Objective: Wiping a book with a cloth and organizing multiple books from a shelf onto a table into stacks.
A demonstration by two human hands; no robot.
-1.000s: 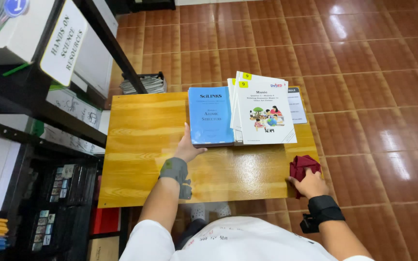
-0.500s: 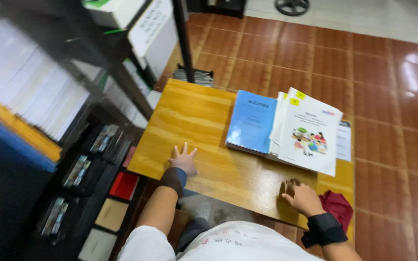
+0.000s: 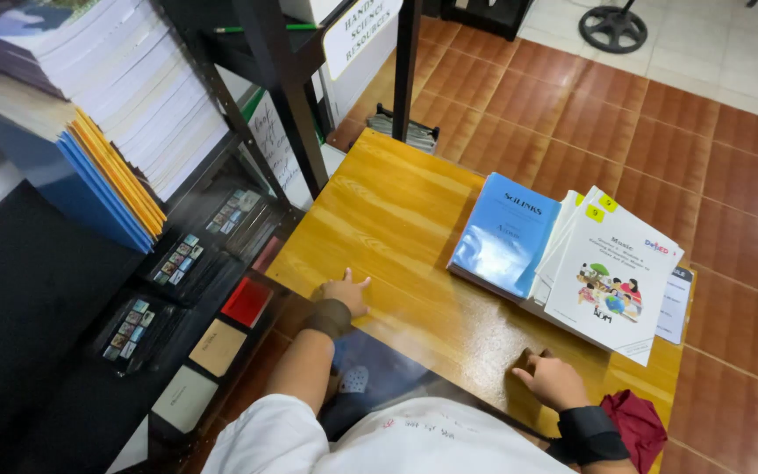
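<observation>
Nearest, at six o'clock, the right hand (image 3: 551, 379) rests on the near edge of the wooden tabletop (image 3: 396, 228), fingers curled and holding nothing; a dark red cloth (image 3: 635, 423) lies just beside its wrist at five o'clock. At nine o'clock the left hand (image 3: 345, 291) lies flat, fingers spread and empty. Both seem to be bracing on the tabletop. Farther, at one o'clock, the blue book (image 3: 504, 233) lies touching the white booklets (image 3: 611, 276), untouched by either hand.
</observation>
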